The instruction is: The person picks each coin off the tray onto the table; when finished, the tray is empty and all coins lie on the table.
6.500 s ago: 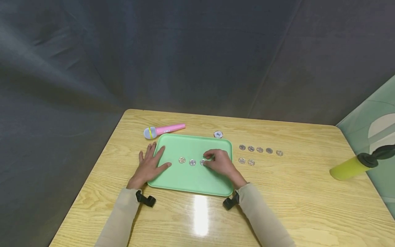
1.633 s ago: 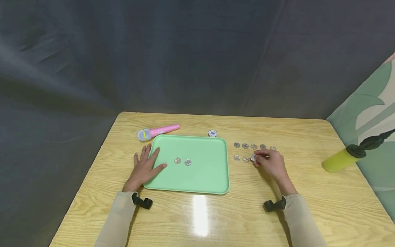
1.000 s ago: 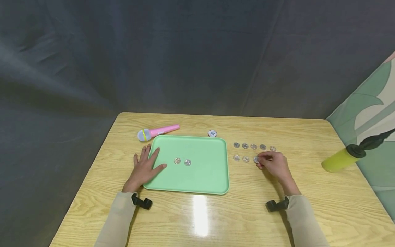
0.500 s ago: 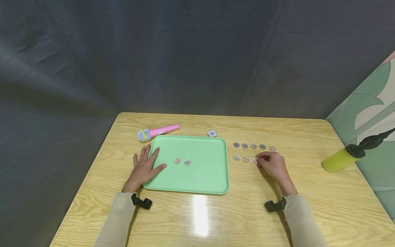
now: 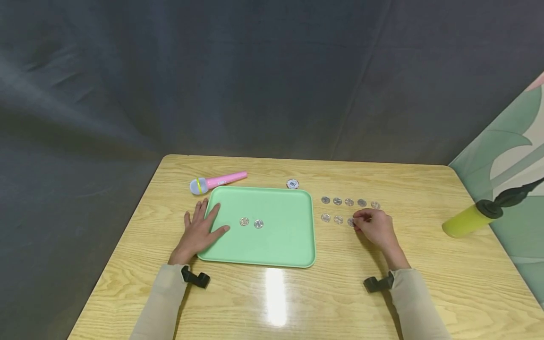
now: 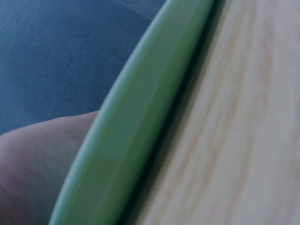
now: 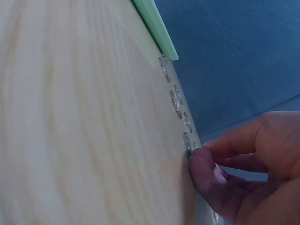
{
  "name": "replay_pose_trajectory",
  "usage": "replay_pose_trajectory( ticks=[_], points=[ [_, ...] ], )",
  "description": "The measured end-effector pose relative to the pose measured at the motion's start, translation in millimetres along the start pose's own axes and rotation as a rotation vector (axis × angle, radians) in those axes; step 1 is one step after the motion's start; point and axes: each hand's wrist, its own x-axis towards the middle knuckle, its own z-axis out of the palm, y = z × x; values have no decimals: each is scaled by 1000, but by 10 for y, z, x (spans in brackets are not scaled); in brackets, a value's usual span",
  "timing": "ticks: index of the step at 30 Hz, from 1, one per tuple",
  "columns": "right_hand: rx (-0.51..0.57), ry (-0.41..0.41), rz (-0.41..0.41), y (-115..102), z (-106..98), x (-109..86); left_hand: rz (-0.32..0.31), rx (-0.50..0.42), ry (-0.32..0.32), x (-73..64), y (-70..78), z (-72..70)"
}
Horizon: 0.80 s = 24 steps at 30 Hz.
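Observation:
My right hand [image 5: 375, 227] pinches a silver coin [image 5: 350, 222] between thumb and fingers, at the right end of the nearer row on the table. In the right wrist view that coin [image 7: 188, 141] lies at the tips of the thumb [image 7: 203, 169] and index finger. Two coins [image 5: 338, 220] sit left of it, and a farther row of several coins [image 5: 349, 202] runs behind. My left hand [image 5: 198, 233] rests with spread fingers over the left rim of the green tray [image 5: 280, 245]. Two more coins [image 5: 259, 224] lie mid-tray.
Behind the tray are a pink toy microphone [image 5: 225, 179] and a poker chip [image 5: 292, 184]. A yellow-green bottle [image 5: 467, 221] with a black lid lies at the table's right. A dark curtain [image 5: 255, 85] hangs beyond the far edge.
My right hand has carried a coin from the tray rightward to the nearer row. Over the last second it shifts slightly there, the coin now lying flatter. My left hand stays put.

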Motion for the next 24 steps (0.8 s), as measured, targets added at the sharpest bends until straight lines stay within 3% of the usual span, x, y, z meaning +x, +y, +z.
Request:
replay_pose_trajectory(
  ticks=[6,13,24],
  points=[
    [15,0,-19,-68,-16,3,0,-1,0,-5,14,-9],
    [77,-11,-67,-323,19,34,-2,-2,1,-13,21,-11],
    [170,-73,-89,-667,247,128,1,6,7,-4,24,-13]
  ],
)
